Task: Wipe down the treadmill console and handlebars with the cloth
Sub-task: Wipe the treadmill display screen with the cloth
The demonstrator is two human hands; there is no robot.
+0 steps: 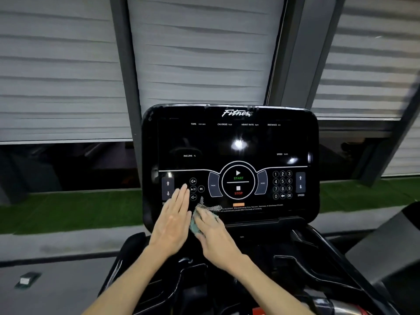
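Pressure should stay light: the right hand (pixel 216 233) lies flat on the bunched teal-grey cloth (pixel 210 208), low on the glossy black treadmill console (pixel 227 142), left of its red STOP button (pixel 238 190). The left hand (pixel 175 214), farther left, rests open-fingered. Overlapping sideways sweeps would suit.

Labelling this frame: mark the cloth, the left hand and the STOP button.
cloth (pixel 210 208), head view, patterned corner
left hand (pixel 173 218), head view, back of hand
STOP button (pixel 238 188), head view, white square
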